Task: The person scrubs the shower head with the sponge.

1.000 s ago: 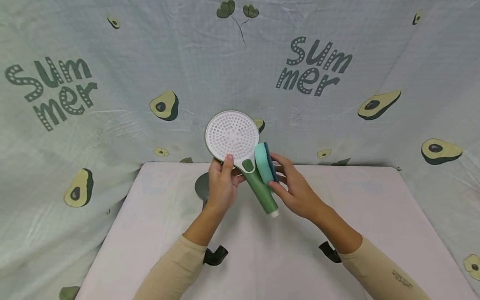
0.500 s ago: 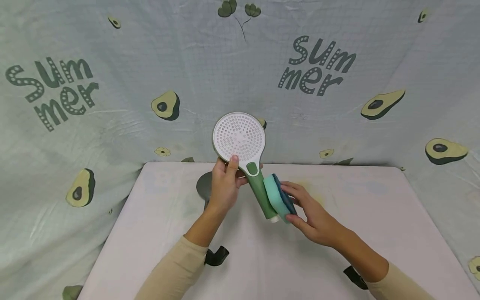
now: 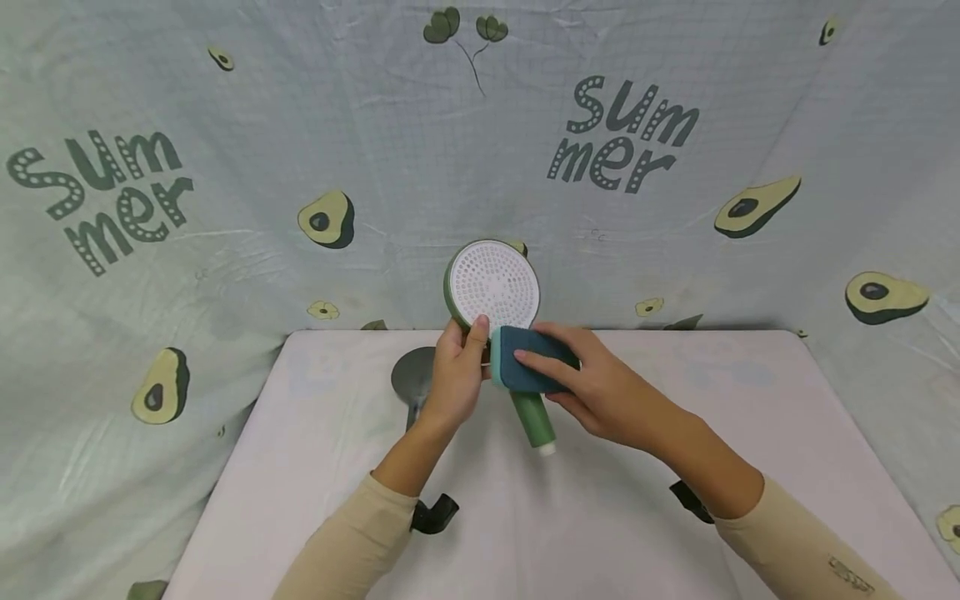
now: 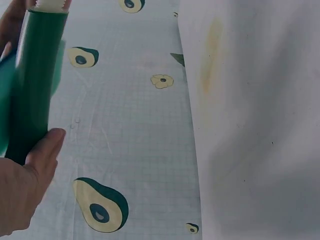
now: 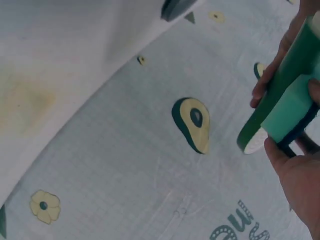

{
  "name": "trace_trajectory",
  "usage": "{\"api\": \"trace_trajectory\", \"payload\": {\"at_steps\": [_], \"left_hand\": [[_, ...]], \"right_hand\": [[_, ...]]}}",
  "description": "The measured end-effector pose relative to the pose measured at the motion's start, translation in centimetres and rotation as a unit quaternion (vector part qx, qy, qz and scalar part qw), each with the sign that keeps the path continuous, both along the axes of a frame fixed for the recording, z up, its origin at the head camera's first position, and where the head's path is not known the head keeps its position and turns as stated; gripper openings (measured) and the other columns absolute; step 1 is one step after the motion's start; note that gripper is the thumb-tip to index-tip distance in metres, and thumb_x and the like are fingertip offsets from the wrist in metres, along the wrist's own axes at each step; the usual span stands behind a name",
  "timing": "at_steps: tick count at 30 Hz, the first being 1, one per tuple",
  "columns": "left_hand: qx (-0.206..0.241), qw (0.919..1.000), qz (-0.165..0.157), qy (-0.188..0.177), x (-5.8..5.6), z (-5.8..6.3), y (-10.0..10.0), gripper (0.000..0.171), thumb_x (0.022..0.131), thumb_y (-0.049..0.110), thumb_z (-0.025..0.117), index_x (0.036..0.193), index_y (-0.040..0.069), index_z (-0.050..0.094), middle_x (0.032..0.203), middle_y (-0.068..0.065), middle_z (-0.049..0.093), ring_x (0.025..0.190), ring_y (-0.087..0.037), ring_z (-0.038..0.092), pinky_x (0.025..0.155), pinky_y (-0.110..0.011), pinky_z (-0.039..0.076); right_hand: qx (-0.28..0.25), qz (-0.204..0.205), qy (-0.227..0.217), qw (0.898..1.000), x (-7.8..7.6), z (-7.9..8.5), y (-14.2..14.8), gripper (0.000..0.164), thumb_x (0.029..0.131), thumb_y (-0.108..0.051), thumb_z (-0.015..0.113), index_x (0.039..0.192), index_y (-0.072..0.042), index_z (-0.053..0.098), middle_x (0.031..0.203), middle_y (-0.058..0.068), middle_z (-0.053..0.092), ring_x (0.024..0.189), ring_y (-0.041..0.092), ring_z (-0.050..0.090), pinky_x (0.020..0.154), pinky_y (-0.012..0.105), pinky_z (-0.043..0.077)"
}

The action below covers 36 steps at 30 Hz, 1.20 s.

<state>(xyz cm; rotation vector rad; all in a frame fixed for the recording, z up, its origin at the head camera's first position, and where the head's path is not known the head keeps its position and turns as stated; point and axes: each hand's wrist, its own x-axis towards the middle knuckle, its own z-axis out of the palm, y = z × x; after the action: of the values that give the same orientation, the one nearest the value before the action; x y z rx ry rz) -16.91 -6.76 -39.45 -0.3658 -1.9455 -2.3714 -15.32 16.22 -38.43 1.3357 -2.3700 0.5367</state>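
Observation:
A green shower head [image 3: 495, 283] with a white, dotted spray face is held up above the table. My left hand [image 3: 456, 375] grips it at the neck, thumb in front by the lower rim of the face. A sponge [image 3: 536, 360], light teal with a dark blue side, lies against the upper handle and covers part of it in the head view. My right hand [image 3: 600, 383] holds this sponge with its fingers over the blue side. In the left wrist view the green handle [image 4: 35, 80] rises from the left hand; the right wrist view shows the sponge [image 5: 290, 107] touching it.
A dark grey round-headed object [image 3: 412, 375] lies on the pale table [image 3: 337, 467], partly behind the left forearm. Black wrist mounts [image 3: 435, 514] sit at both wrists. Behind the table hangs a cloth [image 3: 225, 275] printed with avocados.
The sponge slid down to the handle's lower end, then came back up and turned its blue side to the head camera. The shower head has shifted slightly right and down.

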Motion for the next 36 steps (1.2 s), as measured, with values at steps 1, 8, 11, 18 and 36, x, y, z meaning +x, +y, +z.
{"api": "trace_trajectory", "payload": {"at_steps": [1,8,11,18,36], "left_hand": [[-0.009,0.9999,0.006,-0.002,-0.1,0.0,-0.1,0.042,0.113,0.026,0.041,0.145,-0.002,0.043,0.122,-0.029,0.062,0.086,-0.01,0.073,0.069,-0.024,0.063],[-0.035,0.9992,0.019,-0.01,-0.5,-0.2,-0.2,0.038,0.113,0.02,0.041,0.142,-0.005,0.044,0.123,-0.03,0.062,0.093,-0.018,0.073,0.073,-0.027,0.064],[-0.037,0.999,0.02,-0.017,-0.5,-0.2,-0.2,0.038,0.113,0.021,0.041,0.142,-0.004,0.044,0.122,-0.029,0.063,0.091,-0.018,0.073,0.072,-0.028,0.064],[-0.018,0.9995,-0.006,-0.026,-0.3,0.2,-0.1,0.04,0.113,0.028,0.042,0.141,-0.001,0.046,0.121,-0.027,0.064,0.089,-0.017,0.075,0.073,-0.034,0.065],[-0.091,0.9957,0.015,0.003,-0.7,-0.3,0.6,0.039,0.112,0.02,0.044,0.145,-0.001,0.045,0.132,-0.027,0.061,0.115,-0.035,0.069,0.088,-0.039,0.063]], "right_hand": [[0.011,0.013,0.004,1.0,0.3,-0.1,0.1,0.073,0.088,-0.009,0.082,0.152,-0.022,0.051,0.155,0.02,0.041,0.138,0.036,0.046,0.106,0.051,0.053],[0.094,0.053,0.031,0.994,3.0,-1.3,0.7,0.073,0.087,-0.012,0.083,0.151,-0.029,0.052,0.153,0.014,0.045,0.132,0.031,0.05,0.103,0.044,0.055],[0.09,0.036,0.039,0.995,2.8,-1.1,0.7,0.076,0.085,-0.014,0.085,0.151,-0.03,0.051,0.152,0.015,0.046,0.131,0.031,0.051,0.102,0.045,0.056],[0.016,-0.03,0.033,0.999,0.0,-0.2,0.2,0.078,0.085,-0.009,0.085,0.153,-0.024,0.05,0.154,0.019,0.043,0.132,0.038,0.049,0.103,0.051,0.055],[0.182,-0.016,0.083,0.98,1.9,2.1,-1.2,0.066,0.083,-0.015,0.086,0.142,-0.033,0.062,0.143,0.012,0.054,0.117,0.034,0.058,0.099,0.046,0.056]]}}
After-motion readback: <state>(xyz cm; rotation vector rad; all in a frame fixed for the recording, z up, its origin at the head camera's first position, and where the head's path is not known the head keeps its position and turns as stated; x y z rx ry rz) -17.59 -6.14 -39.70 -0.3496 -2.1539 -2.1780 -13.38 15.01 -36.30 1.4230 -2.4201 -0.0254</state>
